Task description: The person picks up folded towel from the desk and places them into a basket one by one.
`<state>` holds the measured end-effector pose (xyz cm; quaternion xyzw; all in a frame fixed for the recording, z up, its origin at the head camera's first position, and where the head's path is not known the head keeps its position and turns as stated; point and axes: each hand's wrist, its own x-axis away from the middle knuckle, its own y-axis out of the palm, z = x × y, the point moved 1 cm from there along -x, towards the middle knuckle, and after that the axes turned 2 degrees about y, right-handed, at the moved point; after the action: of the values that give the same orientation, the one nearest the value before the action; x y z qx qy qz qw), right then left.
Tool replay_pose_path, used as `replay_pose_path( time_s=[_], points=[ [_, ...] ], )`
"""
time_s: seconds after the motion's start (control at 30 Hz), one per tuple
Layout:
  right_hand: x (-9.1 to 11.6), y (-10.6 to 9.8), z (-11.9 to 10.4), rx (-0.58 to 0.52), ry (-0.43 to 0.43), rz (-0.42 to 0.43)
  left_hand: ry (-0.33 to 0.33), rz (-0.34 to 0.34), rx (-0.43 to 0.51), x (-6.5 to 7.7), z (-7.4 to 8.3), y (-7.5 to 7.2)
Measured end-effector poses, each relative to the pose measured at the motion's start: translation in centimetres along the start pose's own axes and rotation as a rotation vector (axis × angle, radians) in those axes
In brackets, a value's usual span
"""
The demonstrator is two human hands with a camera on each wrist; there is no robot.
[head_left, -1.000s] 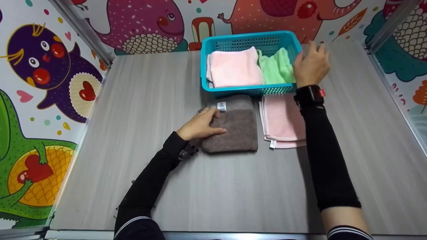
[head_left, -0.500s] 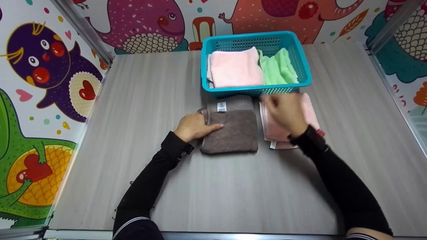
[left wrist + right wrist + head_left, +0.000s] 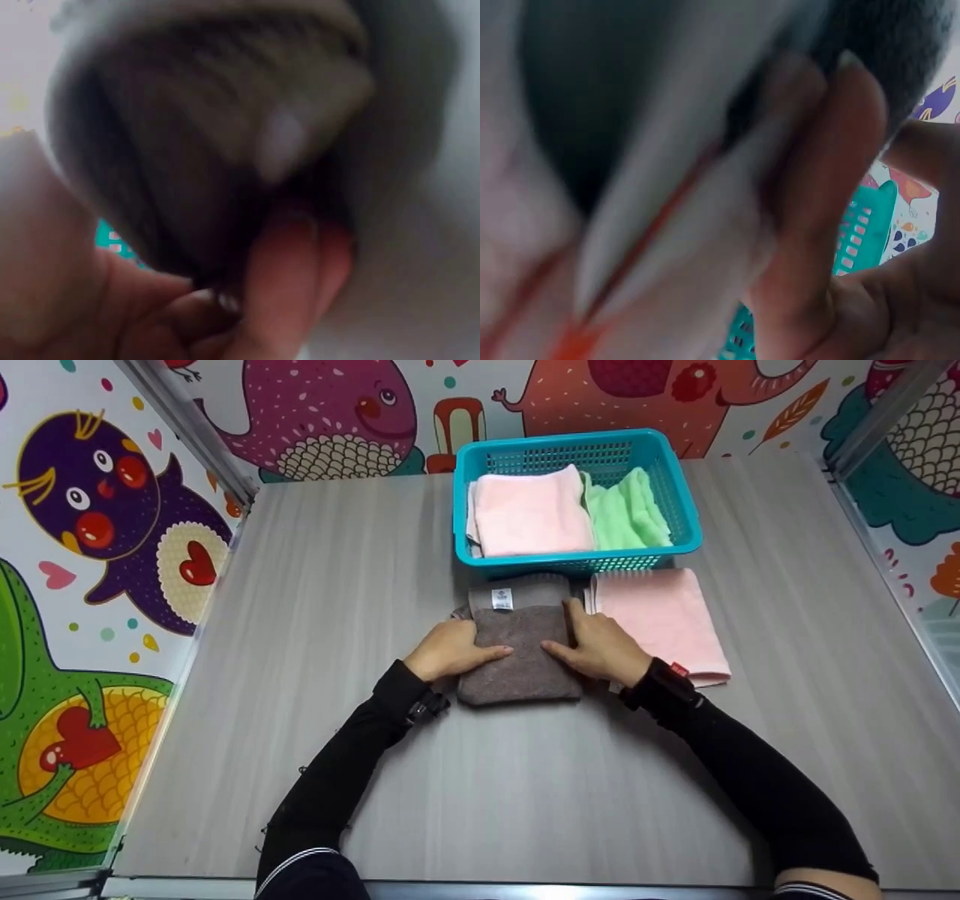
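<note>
A folded brown towel [image 3: 517,679] with a small white label lies just in front of the basket. My left hand [image 3: 450,651] grips its left side, thumb on top and the other fingers tucked under the edge. From the opposite side my right hand [image 3: 604,649] holds the right edge the same way, its thumb pointing at the left one. In the left wrist view, curled fingers [image 3: 281,277] sit under the dark layers of the towel. The right wrist view has fingers [image 3: 832,150] against the brown cloth, with blurred pale folds beside them.
Right of the brown towel lies a folded pink towel [image 3: 660,611], partly behind my right hand. A turquoise basket [image 3: 570,557] stands at the back, bearing a pink towel [image 3: 532,514] and a green towel [image 3: 626,514]. Cartoon-printed walls [image 3: 330,405] border the grey table [image 3: 525,802].
My right hand has come from the basket's right side, over the pink towel, to the brown towel's right edge. My left hand has stayed at the left edge, its fingers now tucked under.
</note>
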<state>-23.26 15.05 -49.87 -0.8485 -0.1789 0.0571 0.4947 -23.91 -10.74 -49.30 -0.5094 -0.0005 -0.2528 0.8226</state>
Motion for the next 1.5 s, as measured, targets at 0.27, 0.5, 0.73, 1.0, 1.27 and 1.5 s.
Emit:
replay_pose_path(
  time_s=[0.27,0.5,0.73,1.0,1.27,1.5],
  points=[
    [-0.2,0.2,-0.2,-0.017,-0.042,-0.022,0.048,-0.001,0.004,-0.4,0.1,0.1],
    [-0.3,0.3,-0.2,-0.001,-0.08,0.003,0.085,-0.003,-0.017,-0.5,0.2,0.2],
    [0.0,-0.2,-0.4,0.004,-0.137,0.029,0.105,0.005,0.003,-0.1,0.6,-0.1],
    [1.5,-2.9,-1.4,-0.008,-0.191,0.036,0.138,0.016,0.016,1.3,2.1,-1.1],
    [3.6,-6.3,-3.1,-0.06,-0.273,0.142,0.204,0.109,0.064,3.6,4.0,-3.3],
    [4.0,-7.0,-3.7,-0.081,-0.275,0.166,0.194,0.184,0.102,4.4,4.6,-4.1]
  ],
)
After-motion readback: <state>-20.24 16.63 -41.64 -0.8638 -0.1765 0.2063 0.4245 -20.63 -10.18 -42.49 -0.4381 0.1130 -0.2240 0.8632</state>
